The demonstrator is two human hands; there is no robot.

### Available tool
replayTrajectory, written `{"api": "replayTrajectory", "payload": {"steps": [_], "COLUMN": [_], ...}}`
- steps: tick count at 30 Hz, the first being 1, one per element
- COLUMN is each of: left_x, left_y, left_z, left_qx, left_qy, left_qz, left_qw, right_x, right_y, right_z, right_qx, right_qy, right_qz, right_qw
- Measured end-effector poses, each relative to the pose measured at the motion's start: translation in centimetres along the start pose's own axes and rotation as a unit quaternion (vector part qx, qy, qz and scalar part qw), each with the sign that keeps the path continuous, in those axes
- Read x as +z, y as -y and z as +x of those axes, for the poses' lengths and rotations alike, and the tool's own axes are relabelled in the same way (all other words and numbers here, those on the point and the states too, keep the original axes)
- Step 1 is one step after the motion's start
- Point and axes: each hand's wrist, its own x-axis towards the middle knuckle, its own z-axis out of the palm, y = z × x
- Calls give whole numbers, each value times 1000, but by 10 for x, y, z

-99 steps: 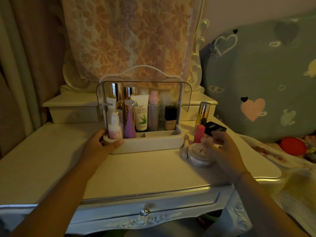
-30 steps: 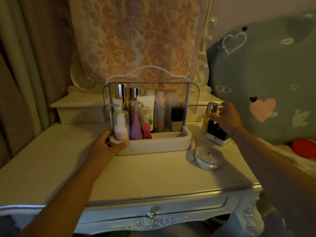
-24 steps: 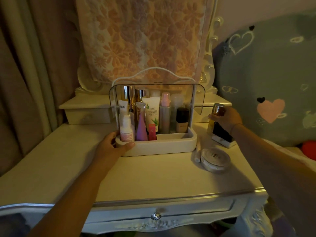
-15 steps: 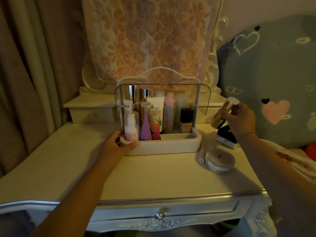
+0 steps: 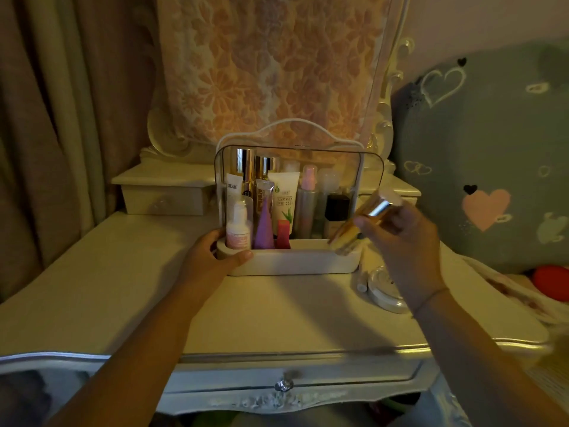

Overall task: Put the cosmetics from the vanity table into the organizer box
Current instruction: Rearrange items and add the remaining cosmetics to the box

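Note:
A white organizer box (image 5: pixel 292 263) with a raised clear lid stands on the vanity table (image 5: pixel 123 297), holding several tubes and bottles. My left hand (image 5: pixel 212 251) grips its front left corner. My right hand (image 5: pixel 403 238) holds a gold bottle with a shiny cap (image 5: pixel 357 223), tilted, its lower end over the box's right end. A round white compact (image 5: pixel 385 288) and a thin white stick (image 5: pixel 363 280) lie on the table right of the box, partly behind my right wrist.
Behind the box stand a cloth-covered mirror (image 5: pixel 271 72) and two small drawer units (image 5: pixel 166 189). Curtains hang at the left. A grey heart-print cushion (image 5: pixel 492 167) and a red object (image 5: pixel 551 282) are on the right. A drawer knob (image 5: pixel 283 385) sits on the table front.
My right hand lifted the gold bottle from the table's right side and carried it left to the box's right end. My left hand stayed on the box.

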Motion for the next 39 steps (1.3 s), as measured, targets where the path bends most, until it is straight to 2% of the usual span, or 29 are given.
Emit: {"api": "replayTrajectory", "payload": {"steps": [4,9,19,25,35,39], "left_x": [0,-1,-2,-2,-2,-1], "left_y": [-3,-7,-5,-3,-1,-3], "left_z": [-2,-4,0,1,0,0], "left_qx": [4,6,-2,0,4,5], "left_qy": [7,3,3,3,8,3], "left_qz": [-14,-19,-8,-1,-11,-8], "left_qw": [1000,1000,1000,1000,1000,1000], "right_x": [47,81,96,90,93,92], "right_y": [-4,-19,-27,-23,-25,-26], "right_z": [19,46,55,64,62,60], "right_qx": [-10,-20,-1,-20,-18,2], "right_qy": [26,14,62,29,35,27], "right_qz": [-31,-93,-143,-211,-223,-181], "right_qw": [999,995,988,977,974,983]}}
